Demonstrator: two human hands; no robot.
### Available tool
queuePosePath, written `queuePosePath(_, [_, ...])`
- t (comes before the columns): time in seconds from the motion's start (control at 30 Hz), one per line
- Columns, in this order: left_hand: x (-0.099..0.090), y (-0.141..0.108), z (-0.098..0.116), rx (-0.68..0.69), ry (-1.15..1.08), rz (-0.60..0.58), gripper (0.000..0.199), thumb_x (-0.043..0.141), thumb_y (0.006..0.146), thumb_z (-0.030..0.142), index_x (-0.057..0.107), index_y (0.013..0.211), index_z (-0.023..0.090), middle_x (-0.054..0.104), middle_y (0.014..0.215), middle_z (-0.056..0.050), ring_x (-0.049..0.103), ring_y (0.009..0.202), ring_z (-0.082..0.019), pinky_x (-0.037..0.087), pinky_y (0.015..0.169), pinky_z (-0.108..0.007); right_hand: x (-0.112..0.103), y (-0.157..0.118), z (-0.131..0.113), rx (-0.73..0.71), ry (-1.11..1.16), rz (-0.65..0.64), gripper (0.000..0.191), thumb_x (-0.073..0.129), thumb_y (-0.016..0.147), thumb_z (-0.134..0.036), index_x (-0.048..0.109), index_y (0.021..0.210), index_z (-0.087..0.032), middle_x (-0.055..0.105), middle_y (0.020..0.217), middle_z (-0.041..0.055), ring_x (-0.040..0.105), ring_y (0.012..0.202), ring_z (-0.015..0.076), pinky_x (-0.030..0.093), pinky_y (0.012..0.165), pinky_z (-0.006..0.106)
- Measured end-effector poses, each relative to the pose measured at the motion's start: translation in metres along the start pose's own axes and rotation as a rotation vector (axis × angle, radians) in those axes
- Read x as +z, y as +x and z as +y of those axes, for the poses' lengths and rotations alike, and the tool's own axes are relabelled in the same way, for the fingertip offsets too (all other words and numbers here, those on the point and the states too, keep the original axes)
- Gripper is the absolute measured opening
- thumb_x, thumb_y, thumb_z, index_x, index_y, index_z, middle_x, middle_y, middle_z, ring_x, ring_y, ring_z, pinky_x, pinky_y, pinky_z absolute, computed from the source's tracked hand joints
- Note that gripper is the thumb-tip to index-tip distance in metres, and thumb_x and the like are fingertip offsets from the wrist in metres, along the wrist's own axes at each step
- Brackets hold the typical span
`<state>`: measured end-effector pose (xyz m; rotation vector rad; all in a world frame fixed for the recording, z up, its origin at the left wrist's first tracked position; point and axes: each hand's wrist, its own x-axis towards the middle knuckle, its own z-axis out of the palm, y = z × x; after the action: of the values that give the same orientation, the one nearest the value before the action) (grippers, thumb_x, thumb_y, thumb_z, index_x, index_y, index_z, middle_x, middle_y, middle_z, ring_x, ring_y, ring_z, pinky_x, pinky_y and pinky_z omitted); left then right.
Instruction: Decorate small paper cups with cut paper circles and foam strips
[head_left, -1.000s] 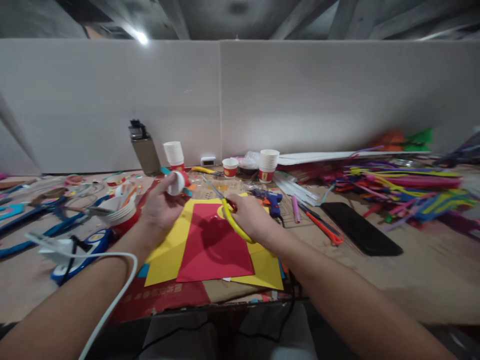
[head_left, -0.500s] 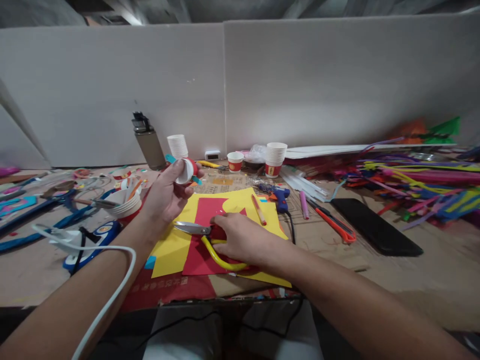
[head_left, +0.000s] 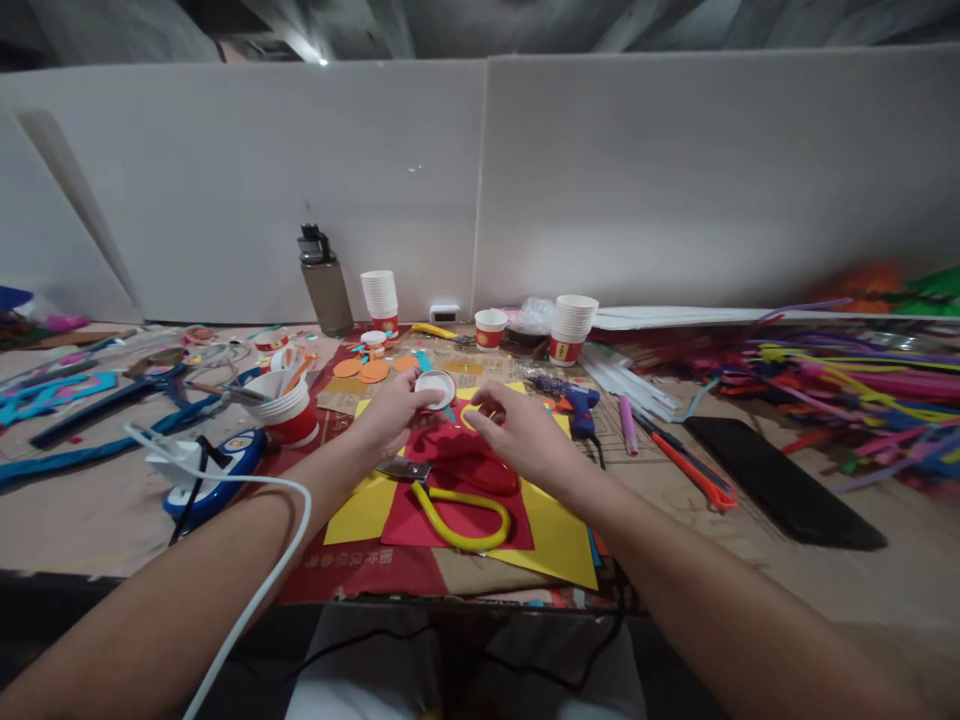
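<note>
My left hand (head_left: 391, 412) grips a short white paper cup (head_left: 435, 391) with teal strips on it, its round end facing me. Close by on the right, my right hand (head_left: 521, 432) has its fingers bent together around a small yellow paper piece (head_left: 470, 417), partly covered by the fingers. Scissors (head_left: 461, 543) with yellow and red handles lie below both hands on red paper (head_left: 409, 520). Yellow paper (head_left: 562, 545) is spread beneath the red sheet.
A blue glue gun (head_left: 580, 408), pink marker (head_left: 628, 425), orange cutter (head_left: 694, 470) and black phone (head_left: 780, 485) lie rightward. Stacked cups (head_left: 573, 325) and a bottle (head_left: 328, 295) stand behind. A power strip (head_left: 225, 475) and its white cable (head_left: 281, 560) are at left.
My right hand has let go of the scissors, now lying on the red paper, and moved up to the yellow piece. My left hand has brought the cup right and lower, toward it.
</note>
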<state>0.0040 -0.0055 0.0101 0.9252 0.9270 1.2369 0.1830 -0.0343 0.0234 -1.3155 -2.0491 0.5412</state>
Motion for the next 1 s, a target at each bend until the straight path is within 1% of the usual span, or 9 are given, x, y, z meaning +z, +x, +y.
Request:
queuePosePath(0.07, [0.000,-0.001,-0.004,0.006,0.034,-0.071,0.038,0.077,0.059,0.007,0.061,0.093,0.014,0.068,0.088,-0.005,0.066,0.064,-0.013,0.055,0.048,-0.021,0.001,0.005,0.005,0.055,0.077,0.056,0.029,0.057,0.087,-0.037,0.061,0.107,-0.016,0.068,0.097,0.0084,0.062,0.078,0.0150,0.045,0.068,0.027])
queuePosePath(0.13, [0.000,-0.003,-0.006,0.037,0.060,-0.100,0.042,0.079,0.058,0.009,0.061,0.095,0.014,0.068,0.088,-0.005,0.065,0.065,-0.013,0.055,0.048,-0.021,0.004,0.008,0.010,0.109,0.149,0.044,0.036,0.057,0.087,-0.036,0.057,0.115,-0.014,0.066,0.105,0.0110,0.062,0.079,0.0146,0.047,0.068,0.027])
queuePosePath(0.2, [0.001,-0.005,-0.008,0.071,0.078,-0.114,0.042,0.081,0.058,0.013,0.060,0.094,0.014,0.068,0.085,-0.004,0.064,0.065,-0.013,0.054,0.049,-0.021,0.007,0.011,0.014,0.144,0.210,0.011,0.037,0.056,0.087,-0.035,0.056,0.117,-0.014,0.066,0.108,0.0115,0.062,0.079,0.0138,0.048,0.067,0.026])
queuePosePath(0.33, [0.002,-0.006,-0.012,0.064,0.074,-0.182,0.038,0.081,0.063,0.020,0.061,0.095,0.014,0.069,0.082,-0.004,0.065,0.065,-0.013,0.056,0.054,-0.023,0.012,0.015,0.022,0.128,0.286,-0.020,0.029,0.055,0.086,-0.036,0.063,0.104,-0.014,0.069,0.102,0.0076,0.062,0.079,0.0132,0.047,0.068,0.025])
queuePosePath(0.47, [0.002,-0.007,-0.012,0.026,0.015,-0.229,0.032,0.078,0.068,0.028,0.062,0.093,0.015,0.068,0.081,-0.003,0.063,0.062,-0.012,0.058,0.056,-0.026,0.012,0.018,0.026,0.140,0.329,-0.049,0.028,0.054,0.085,-0.038,0.068,0.090,-0.014,0.069,0.084,0.0039,0.058,0.065,0.0111,0.045,0.059,0.022])
queuePosePath(0.7, [0.005,-0.010,-0.005,0.024,0.016,-0.220,0.027,0.076,0.072,0.034,0.068,0.086,0.013,0.069,0.076,-0.005,0.064,0.064,-0.014,0.058,0.055,-0.025,0.009,0.017,0.023,0.165,0.423,-0.021,0.019,0.056,0.082,-0.032,0.066,0.082,-0.016,0.067,0.076,0.0016,0.057,0.059,0.0097,0.044,0.054,0.021])
queuePosePath(0.8, [0.006,-0.010,-0.004,0.000,0.002,-0.162,0.024,0.074,0.074,0.030,0.070,0.089,0.011,0.069,0.074,-0.006,0.063,0.059,-0.014,0.057,0.051,-0.025,0.010,0.017,0.023,0.174,0.466,-0.014,0.019,0.059,0.081,-0.034,0.065,0.082,-0.016,0.065,0.074,0.0009,0.055,0.055,0.0086,0.043,0.053,0.021])
queuePosePath(0.9, [0.005,-0.008,-0.005,-0.012,-0.023,-0.105,0.019,0.070,0.078,0.024,0.071,0.090,0.010,0.070,0.075,-0.007,0.063,0.059,-0.014,0.056,0.049,-0.024,0.010,0.018,0.024,0.182,0.541,-0.020,0.025,0.061,0.080,-0.039,0.065,0.085,-0.015,0.064,0.075,0.0010,0.053,0.053,0.0078,0.042,0.052,0.021])
queuePosePath(1.0, [0.003,-0.004,-0.007,-0.030,-0.058,-0.094,0.016,0.066,0.081,0.021,0.072,0.091,0.010,0.071,0.080,-0.009,0.065,0.063,-0.015,0.057,0.049,-0.024,0.010,0.018,0.024,0.167,0.623,-0.038,0.028,0.063,0.079,-0.042,0.066,0.083,-0.015,0.064,0.075,0.0012,0.054,0.056,0.0080,0.042,0.053,0.021])
